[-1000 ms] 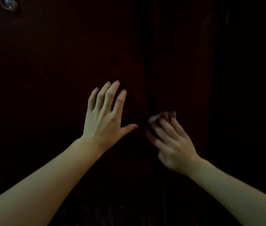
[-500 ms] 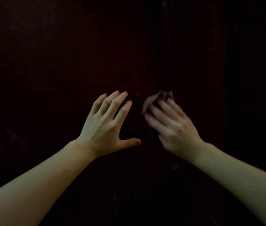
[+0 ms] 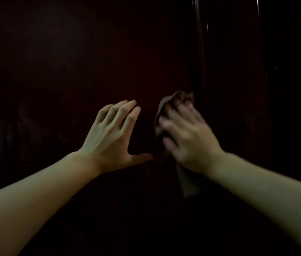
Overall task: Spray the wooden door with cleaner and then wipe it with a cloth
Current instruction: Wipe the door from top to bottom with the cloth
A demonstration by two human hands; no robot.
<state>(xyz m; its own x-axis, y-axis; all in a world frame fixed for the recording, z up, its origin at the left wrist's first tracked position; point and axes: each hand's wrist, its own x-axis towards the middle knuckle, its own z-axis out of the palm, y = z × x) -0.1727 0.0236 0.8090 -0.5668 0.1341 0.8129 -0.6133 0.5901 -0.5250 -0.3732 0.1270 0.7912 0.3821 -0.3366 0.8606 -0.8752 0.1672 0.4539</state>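
Our left hand [image 3: 111, 139] lies flat on the dark wooden door [image 3: 63, 61], fingers straight and spread. Our right hand [image 3: 188, 139], blurred, presses a brown cloth [image 3: 187, 183] against the door just beside it, fingers spread over the cloth.

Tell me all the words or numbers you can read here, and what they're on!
None: no words, numbers, labels or signs show anywhere.
The wooden door is dark and bare.
The cloth under the right hand is blurred, with no print visible.
The left hand rests flat on the door.
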